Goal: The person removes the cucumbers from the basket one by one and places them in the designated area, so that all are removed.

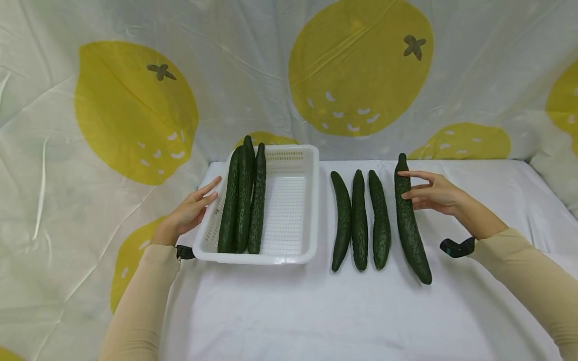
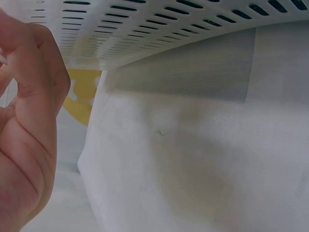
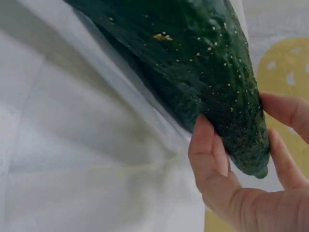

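Observation:
My right hand pinches a long dark green cucumber near its upper end. In the right wrist view the fingers and thumb sit on both sides of this cucumber, close to its narrow tip. At the left, my left hand holds the side rim of a white perforated plastic basket. The left wrist view has the left hand bent beside the slotted basket wall, its fingertips mostly hidden. Three cucumbers lie lengthwise along the basket's left side.
Between the basket and the held cucumber, three more cucumbers lie side by side on the white cloth-covered table. Behind the table hangs a pale curtain with yellow lemon prints.

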A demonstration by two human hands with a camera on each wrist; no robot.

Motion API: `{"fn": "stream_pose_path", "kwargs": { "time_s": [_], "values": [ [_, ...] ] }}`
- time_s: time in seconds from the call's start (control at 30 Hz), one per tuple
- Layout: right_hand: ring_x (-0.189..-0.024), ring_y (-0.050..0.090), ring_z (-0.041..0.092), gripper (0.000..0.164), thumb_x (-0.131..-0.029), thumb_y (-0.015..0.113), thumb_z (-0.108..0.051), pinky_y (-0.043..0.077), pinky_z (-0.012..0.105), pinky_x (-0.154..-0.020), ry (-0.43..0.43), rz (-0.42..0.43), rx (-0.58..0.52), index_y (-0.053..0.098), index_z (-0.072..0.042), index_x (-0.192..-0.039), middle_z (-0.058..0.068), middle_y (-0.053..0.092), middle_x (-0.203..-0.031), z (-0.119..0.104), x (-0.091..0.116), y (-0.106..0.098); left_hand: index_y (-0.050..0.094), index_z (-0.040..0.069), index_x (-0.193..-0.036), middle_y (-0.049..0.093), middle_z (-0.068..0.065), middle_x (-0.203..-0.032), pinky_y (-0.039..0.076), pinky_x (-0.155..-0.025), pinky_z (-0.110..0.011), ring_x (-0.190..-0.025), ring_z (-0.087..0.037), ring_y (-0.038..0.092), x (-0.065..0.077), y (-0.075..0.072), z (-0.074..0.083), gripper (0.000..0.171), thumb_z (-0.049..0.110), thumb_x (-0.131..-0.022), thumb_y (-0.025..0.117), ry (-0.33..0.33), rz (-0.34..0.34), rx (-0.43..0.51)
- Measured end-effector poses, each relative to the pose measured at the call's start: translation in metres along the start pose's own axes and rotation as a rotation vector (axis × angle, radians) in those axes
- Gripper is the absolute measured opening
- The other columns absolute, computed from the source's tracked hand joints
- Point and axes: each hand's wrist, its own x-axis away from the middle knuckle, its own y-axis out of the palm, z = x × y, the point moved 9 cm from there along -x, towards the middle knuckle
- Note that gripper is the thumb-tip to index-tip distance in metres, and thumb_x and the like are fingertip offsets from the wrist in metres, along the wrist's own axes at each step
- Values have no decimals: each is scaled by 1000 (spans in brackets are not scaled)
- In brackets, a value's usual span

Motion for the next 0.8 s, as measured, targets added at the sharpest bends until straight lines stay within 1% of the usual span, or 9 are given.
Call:
{"fn": "stream_pose_path", "kwargs": {
  "time_s": [0.1,0.17,0.27,0.33,0.4,0.5,0.67,0.73,0.8],
  "values": [
    [-75,66,17,53,-97,60,5,58,35,-71,12,4,-19,60,-36,-130,6,72,-93,3,-3,-2,21,28,-160,46,7,-60,41,-47,-17,-43,-6,40,1,-2,-1,57,15,-109,42,0,8,-17],
    [-72,66,17,53,-96,60,6,58,35,-71,21,6,-29,61,-37,-128,4,72,-89,6,-4,-3,20,27,-161,48,6,-64,42,-48,-17,-45,-6,42,1,-2,-1,57,15,-109,42,0,11,-15],
    [-69,65,17,52,-96,61,5,58,35,-71,35,13,-39,61,-37,-126,4,71,-86,8,-7,-3,19,26,-161,55,4,-81,47,-56,-17,-56,-6,50,1,-2,0,58,15,-109,42,-6,9,2],
    [-69,65,17,52,-96,62,5,58,35,-71,42,17,-41,61,-36,-127,4,70,-85,10,-8,-4,17,25,-161,59,3,-101,51,-64,-18,-71,-6,58,1,-1,0,58,15,-109,41,-8,3,26],
    [-73,66,18,52,-96,63,4,58,35,-72,49,22,-31,60,-36,-129,3,69,-89,11,-10,-5,18,27,-161,58,2,-109,53,-68,-20,-76,-7,60,1,1,1,58,15,-109,42,-11,3,36],
    [-82,66,18,54,-96,64,1,57,34,-74,59,25,3,56,-34,-137,7,60,-110,14,-13,-8,19,28,-161,56,-1,-122,55,-74,-23,-87,-8,63,1,3,1,58,14,-109,41,-8,-3,49],
    [-91,65,17,53,-96,65,-3,57,36,-79,61,18,43,57,-37,-136,16,42,-130,17,-18,-11,22,29,-160,59,2,-119,55,-72,-22,-84,-8,64,1,2,1,57,13,-109,40,4,-3,38],
    [-92,65,17,51,-96,65,-3,57,36,-80,61,17,41,60,-40,-131,21,38,-136,18,-20,-11,23,29,-160,62,4,-97,50,-60,-17,-65,-4,59,1,0,2,56,13,-109,41,10,10,6],
    [-93,65,16,51,-96,65,-3,57,36,-80,61,15,41,60,-41,-129,26,29,-144,19,-22,-11,23,29,-160,59,5,-87,44,-53,-16,-54,-4,50,0,-1,2,56,14,-109,42,11,19,-17]
  ]
}}
